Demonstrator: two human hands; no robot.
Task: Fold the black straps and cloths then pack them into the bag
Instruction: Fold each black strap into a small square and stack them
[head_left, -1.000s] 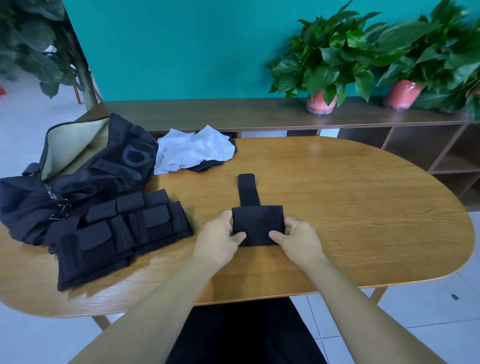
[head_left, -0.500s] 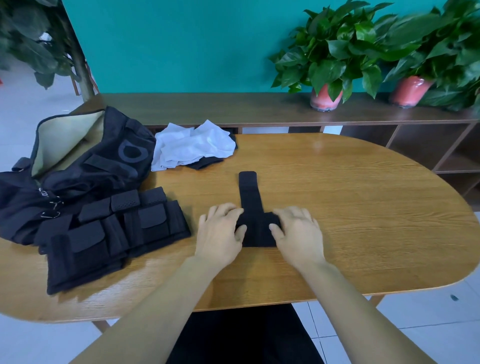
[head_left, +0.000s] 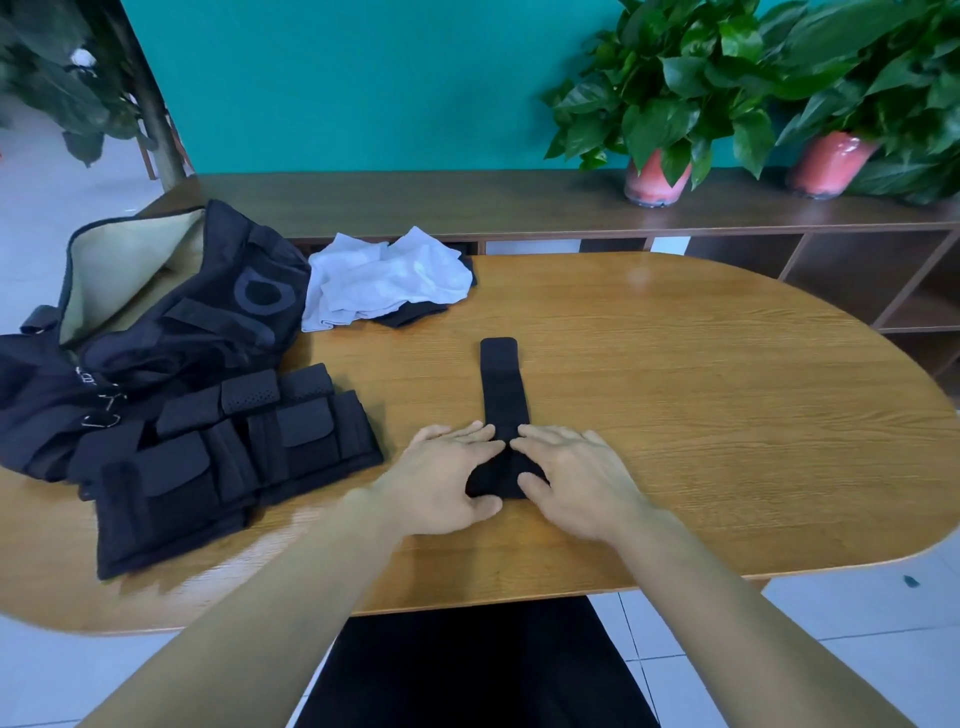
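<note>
On the tabletop (head_left: 675, 415) the open bag (head_left: 156, 312) waits far left of the fingers. The black strap (head_left: 503, 395) runs away from them. Both hands, the left hand (head_left: 447, 480) and right hand (head_left: 574, 478), have gone from pinching to flat, fingers straight, pressing the wide end folded, it seems.

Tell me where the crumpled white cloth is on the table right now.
In the head view, the crumpled white cloth lies at the far left of the oval wooden table, right beside the open black bag and partly covering a small black cloth.
</note>
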